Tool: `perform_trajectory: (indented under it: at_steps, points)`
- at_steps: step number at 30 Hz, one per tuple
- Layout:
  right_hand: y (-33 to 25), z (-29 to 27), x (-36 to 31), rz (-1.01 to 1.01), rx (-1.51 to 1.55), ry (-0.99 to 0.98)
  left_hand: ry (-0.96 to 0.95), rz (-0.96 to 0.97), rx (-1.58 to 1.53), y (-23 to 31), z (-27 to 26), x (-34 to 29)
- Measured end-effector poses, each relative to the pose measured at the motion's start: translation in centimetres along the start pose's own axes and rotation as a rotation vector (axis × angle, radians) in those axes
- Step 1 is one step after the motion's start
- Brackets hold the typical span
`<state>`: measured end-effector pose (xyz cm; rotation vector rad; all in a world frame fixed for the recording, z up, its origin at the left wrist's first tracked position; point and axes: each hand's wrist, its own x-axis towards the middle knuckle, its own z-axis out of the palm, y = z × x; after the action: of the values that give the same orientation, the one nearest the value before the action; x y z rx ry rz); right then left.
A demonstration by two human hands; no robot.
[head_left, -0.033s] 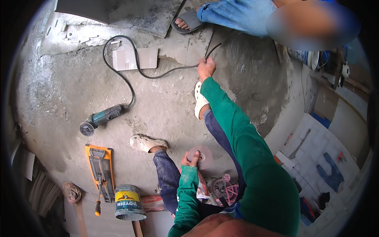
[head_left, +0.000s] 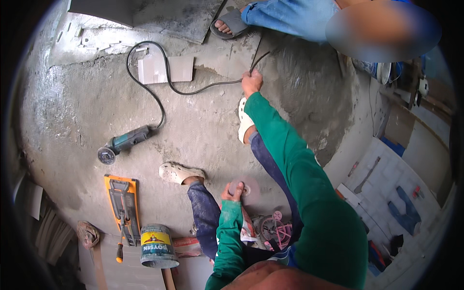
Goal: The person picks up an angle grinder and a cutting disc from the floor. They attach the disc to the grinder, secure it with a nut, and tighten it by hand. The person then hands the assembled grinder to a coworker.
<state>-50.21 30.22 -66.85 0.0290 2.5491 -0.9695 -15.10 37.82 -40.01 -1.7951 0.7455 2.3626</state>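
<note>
Fingers of your left hand clamp the disc, those of your right hand the black cord; a hard tug could drag the angle grinder.

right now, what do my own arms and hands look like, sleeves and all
Your left hand and right hand are both ungloved. The left sleeve and right sleeve are matching green fabric, long enough to reach about the wrists and creased along their length; the right one looks dusty in places.
</note>
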Motion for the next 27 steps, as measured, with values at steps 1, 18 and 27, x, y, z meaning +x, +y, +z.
perform_trajectory:
  at_steps: [1, 18, 27]
  points:
    - [0.8, -0.1, -0.5, 0.05, 0.053, -0.087, 0.016, 0.009, 0.026, 0.4, -0.3, -0.2]
    - [-7.6, 4.6, -4.6, 0.111, 0.092, -0.062, 0.02, 0.088, 0.099, -2.5, -0.5, 2.1]
    - [-1.7, 1.9, -9.1, 0.132, -0.043, -0.31, 0.003, 0.101, 0.069, -4.7, -0.6, 2.3]
